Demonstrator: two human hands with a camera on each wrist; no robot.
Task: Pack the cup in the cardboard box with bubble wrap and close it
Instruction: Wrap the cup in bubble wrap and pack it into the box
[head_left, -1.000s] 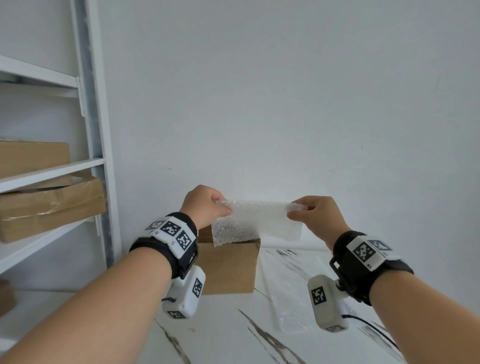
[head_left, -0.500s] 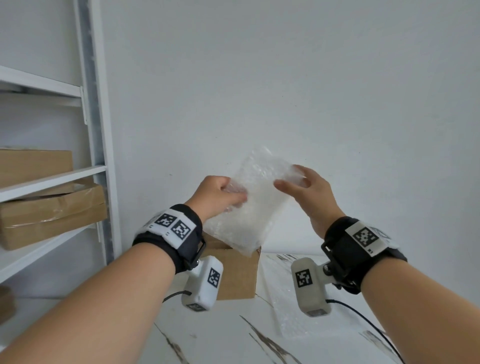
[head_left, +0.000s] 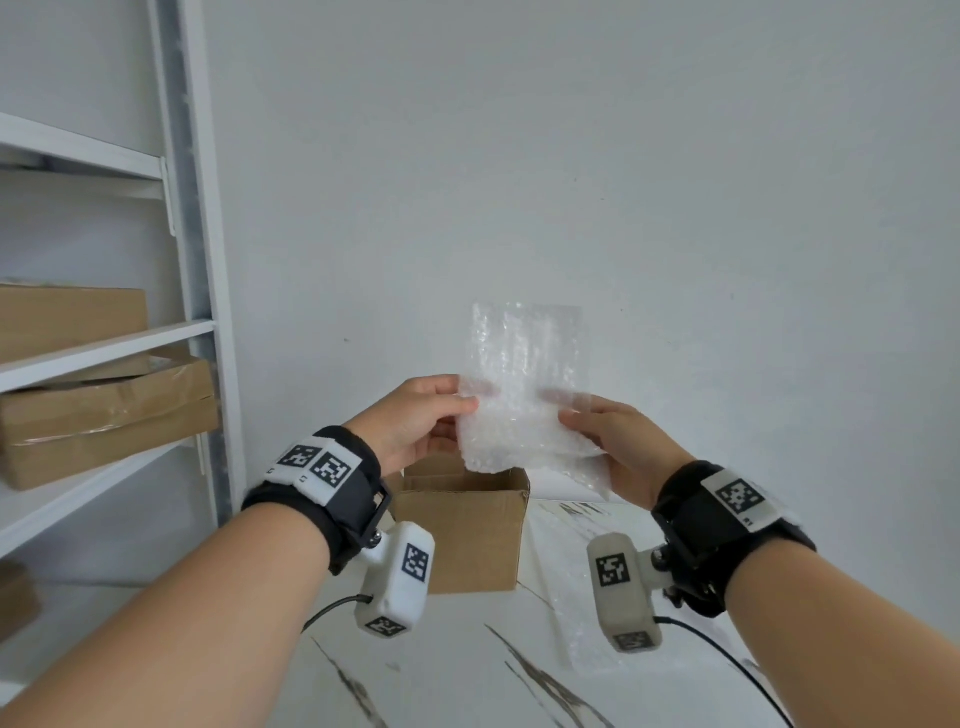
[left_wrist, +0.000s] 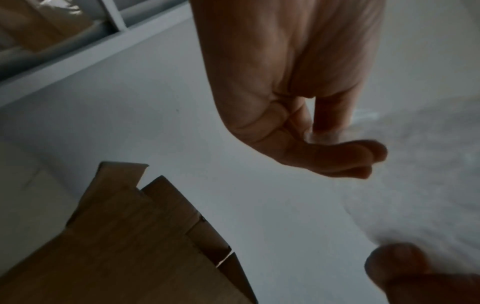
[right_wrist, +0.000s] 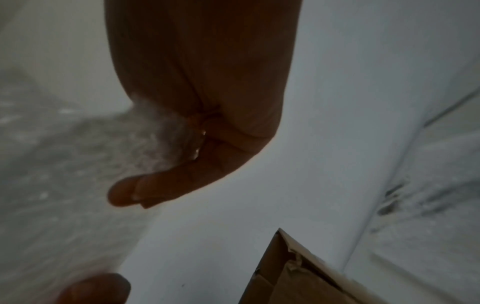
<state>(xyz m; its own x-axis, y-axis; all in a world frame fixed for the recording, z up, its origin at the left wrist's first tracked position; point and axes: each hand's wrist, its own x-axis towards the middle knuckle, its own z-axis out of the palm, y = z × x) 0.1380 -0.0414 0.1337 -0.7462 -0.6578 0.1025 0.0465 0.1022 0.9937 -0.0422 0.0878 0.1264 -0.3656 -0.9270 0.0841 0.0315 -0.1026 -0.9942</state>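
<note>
The shelving unit (head_left: 192, 249) stands left of the cardboard box (head_left: 467, 535), brown cartons (head_left: 104, 415) stacked on its boards, and the marble-veined table (head_left: 457, 665) carries the box near the wall. The box is open, its flaps (left_wrist: 124, 185) standing up. Right of the box another clear sheet (head_left: 576, 587) lies flat on the table.

Straight above the box hangs the bubble wrap (head_left: 524, 395), held upright like a page. The left hand (head_left: 415, 421) pinches its left edge, thumb in front, fingers behind; the right hand (head_left: 618, 447) pinches the right edge lower down, fingers curled under the sheet's bottom corner. Both grips look light, at the margins only.

The cup? Not visible in any view; I cannot tell whether it is already down in the box, whose inside is hidden.

So the step in hand looks like readying this sheet as padding. To do it well, I'd say: keep the two pinches level so the sheet doesn't twist, bring the lower edge down between the standing flaps rather than onto them, and let it slump into the cavity before letting go. The film is limp and slippery, so it may catch on a flap edge and fold outside the box. Feed it in centred, then press it down.
</note>
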